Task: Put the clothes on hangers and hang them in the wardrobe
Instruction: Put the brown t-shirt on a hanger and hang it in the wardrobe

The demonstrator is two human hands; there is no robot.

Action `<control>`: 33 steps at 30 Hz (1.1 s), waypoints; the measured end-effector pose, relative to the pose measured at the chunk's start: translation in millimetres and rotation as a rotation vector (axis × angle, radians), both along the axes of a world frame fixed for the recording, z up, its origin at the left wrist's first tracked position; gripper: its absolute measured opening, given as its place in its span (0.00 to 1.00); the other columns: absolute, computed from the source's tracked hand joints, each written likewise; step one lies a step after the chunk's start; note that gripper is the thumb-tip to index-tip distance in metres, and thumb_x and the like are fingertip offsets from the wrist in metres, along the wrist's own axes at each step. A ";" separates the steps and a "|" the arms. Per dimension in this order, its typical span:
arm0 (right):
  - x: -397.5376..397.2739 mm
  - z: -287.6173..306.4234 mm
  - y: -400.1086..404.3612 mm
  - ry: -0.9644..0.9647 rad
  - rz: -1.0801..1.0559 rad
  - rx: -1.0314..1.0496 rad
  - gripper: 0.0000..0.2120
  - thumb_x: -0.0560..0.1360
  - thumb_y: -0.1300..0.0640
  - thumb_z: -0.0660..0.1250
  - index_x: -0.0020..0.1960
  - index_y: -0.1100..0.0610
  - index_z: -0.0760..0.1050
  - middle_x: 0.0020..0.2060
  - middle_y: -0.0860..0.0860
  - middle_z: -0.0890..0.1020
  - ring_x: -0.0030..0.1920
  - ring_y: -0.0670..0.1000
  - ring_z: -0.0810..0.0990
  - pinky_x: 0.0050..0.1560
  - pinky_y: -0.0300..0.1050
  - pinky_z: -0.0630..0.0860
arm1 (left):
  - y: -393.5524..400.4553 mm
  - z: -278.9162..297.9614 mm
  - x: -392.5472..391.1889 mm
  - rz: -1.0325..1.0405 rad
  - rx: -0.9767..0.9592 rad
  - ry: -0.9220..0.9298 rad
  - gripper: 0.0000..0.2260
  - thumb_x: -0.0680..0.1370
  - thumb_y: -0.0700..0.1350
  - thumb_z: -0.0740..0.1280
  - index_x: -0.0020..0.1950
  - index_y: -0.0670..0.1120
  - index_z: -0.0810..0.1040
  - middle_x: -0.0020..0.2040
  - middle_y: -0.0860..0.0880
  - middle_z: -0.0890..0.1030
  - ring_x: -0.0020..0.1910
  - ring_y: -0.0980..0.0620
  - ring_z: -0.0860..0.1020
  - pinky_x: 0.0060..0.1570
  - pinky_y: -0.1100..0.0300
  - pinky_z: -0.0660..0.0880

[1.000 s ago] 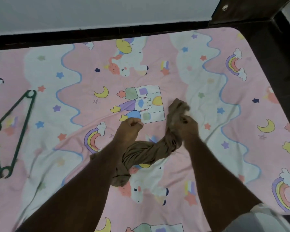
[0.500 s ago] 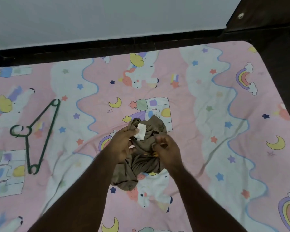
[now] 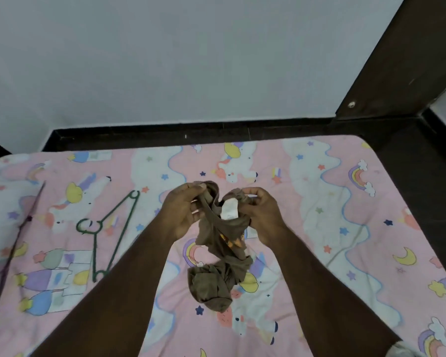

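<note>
Both hands hold a small crumpled brown garment of thin fabric (image 3: 220, 243) above the middle of the bed (image 3: 332, 228), which is covered with a pink sheet printed with unicorns, rainbows and stars. The left hand (image 3: 182, 212) has its fingers curled round one side of the garment's upper edge; the right hand (image 3: 259, 215) pinches the other side, bunched between thumb and fingers. Between them a white sewn-in label (image 3: 229, 208) faces up, so this looks like the neck opening or a waistband; which one cannot be told. The lower part hangs twisted in a lump, its bottom at or just above the sheet.

The step in hand seems to be opening the garment out and finding its right way up before it goes on a hanger. To do it well, the hands should draw apart along the labelled edge until it runs straight, then give a light shake so the twisted lower part drops free. The orange print (image 3: 231, 242) showing in the folds can help tell front from back. The fabric looks thin, so a gentle pull should be enough.

A green plastic hanger (image 3: 106, 233) lies flat toward the bed's left edge, well apart from the garment, within reach of the left arm. A thin dark rod-like thing (image 3: 16, 243) lies nearer that edge; what it is cannot be made out.
</note>
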State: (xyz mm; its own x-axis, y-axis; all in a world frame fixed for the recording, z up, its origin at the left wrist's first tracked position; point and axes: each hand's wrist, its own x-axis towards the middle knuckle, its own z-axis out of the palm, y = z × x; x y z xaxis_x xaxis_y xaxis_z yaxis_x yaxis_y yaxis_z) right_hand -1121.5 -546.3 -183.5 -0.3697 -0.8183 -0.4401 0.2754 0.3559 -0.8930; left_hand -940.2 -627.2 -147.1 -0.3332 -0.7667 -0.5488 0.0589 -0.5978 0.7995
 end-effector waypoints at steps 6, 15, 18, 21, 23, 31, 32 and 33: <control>-3.7 88.4 -8.1 0.352 0.016 -0.098 0.18 0.68 0.69 0.77 0.53 0.55 0.79 0.49 0.54 0.84 0.50 0.54 0.83 0.45 0.49 0.84 | -13.4 76.6 28.3 0.078 -0.246 -0.137 0.10 0.78 0.34 0.66 0.57 0.45 0.75 0.44 0.41 0.80 0.40 0.46 0.79 0.43 0.49 0.79; -7.2 189.9 -8.5 1.041 0.224 -0.074 0.12 0.68 0.60 0.79 0.49 0.56 0.80 0.44 0.52 0.81 0.38 0.51 0.81 0.33 0.40 0.74 | -37.4 156.9 60.0 -0.102 -0.781 -0.447 0.17 0.72 0.30 0.59 0.37 0.50 0.79 0.33 0.47 0.78 0.32 0.46 0.73 0.34 0.53 0.70; -7.9 213.0 -7.1 1.240 0.341 -0.091 0.11 0.69 0.61 0.78 0.50 0.58 0.81 0.46 0.53 0.74 0.39 0.51 0.77 0.33 0.37 0.70 | -40.5 183.6 63.7 -0.217 -0.926 -0.673 0.18 0.69 0.25 0.57 0.38 0.40 0.84 0.35 0.49 0.81 0.35 0.49 0.79 0.38 0.57 0.76; -4.0 230.8 -1.5 1.378 0.462 -0.161 0.09 0.72 0.64 0.71 0.49 0.53 0.78 0.49 0.51 0.71 0.45 0.52 0.75 0.43 0.43 0.74 | -49.9 195.5 71.9 -0.256 -1.049 -0.837 0.17 0.70 0.25 0.60 0.41 0.41 0.84 0.48 0.42 0.81 0.43 0.45 0.82 0.48 0.53 0.81; -2.5 239.0 2.9 1.440 0.512 -0.165 0.13 0.72 0.66 0.68 0.47 0.48 0.74 0.50 0.49 0.71 0.49 0.54 0.77 0.50 0.49 0.75 | -53.4 198.8 79.5 -0.259 -1.104 -0.928 0.18 0.71 0.28 0.60 0.49 0.44 0.86 0.55 0.39 0.79 0.47 0.43 0.81 0.53 0.49 0.81; 9.9 273.0 12.5 1.519 0.548 -0.146 0.22 0.67 0.71 0.57 0.48 0.46 0.68 0.50 0.47 0.73 0.47 0.55 0.76 0.46 0.51 0.74 | -39.8 221.0 86.1 -0.229 -1.145 -1.014 0.26 0.75 0.31 0.61 0.71 0.46 0.76 0.64 0.39 0.72 0.59 0.37 0.76 0.63 0.48 0.74; 11.7 277.0 13.4 1.545 0.576 -0.127 0.20 0.66 0.72 0.57 0.47 0.48 0.70 0.49 0.48 0.73 0.47 0.55 0.76 0.44 0.50 0.73 | -40.1 222.9 87.9 -0.222 -1.151 -1.010 0.26 0.75 0.31 0.61 0.71 0.47 0.76 0.64 0.38 0.72 0.60 0.37 0.76 0.64 0.48 0.74; 12.9 281.6 13.5 1.569 0.597 -0.110 0.18 0.65 0.72 0.57 0.45 0.51 0.71 0.48 0.48 0.73 0.47 0.55 0.76 0.43 0.49 0.71 | -40.6 225.3 89.9 -0.211 -1.164 -1.004 0.25 0.76 0.31 0.61 0.72 0.47 0.76 0.64 0.38 0.73 0.60 0.38 0.76 0.64 0.49 0.73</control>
